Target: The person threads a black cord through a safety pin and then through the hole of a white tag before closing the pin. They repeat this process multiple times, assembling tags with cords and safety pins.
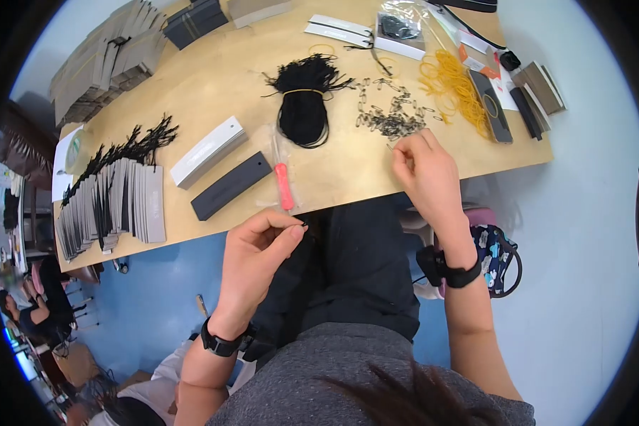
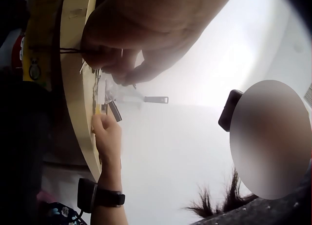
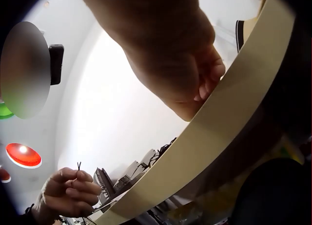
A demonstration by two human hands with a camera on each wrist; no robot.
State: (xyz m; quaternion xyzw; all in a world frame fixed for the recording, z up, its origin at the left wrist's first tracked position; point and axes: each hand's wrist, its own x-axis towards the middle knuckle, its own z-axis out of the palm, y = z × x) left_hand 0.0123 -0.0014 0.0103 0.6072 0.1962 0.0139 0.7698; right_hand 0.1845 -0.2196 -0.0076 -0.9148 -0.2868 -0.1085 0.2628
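Observation:
My left hand is over my lap in front of the table edge, pinching a thin black cord between thumb and forefinger. Two short cord ends stick up from these fingers in the right wrist view. At the table's front, my right hand pinches a small safety pin, mostly hidden by the fingertips. Just beyond it lies a loose pile of small dark safety pins. A bundle of black cords, tied with a yellow band, lies left of that pile.
Grey tags with black cords stand in a row at the left. Nearer are a white tag stack, a black one and a red-handled tool. Yellow rubber bands and a phone lie right.

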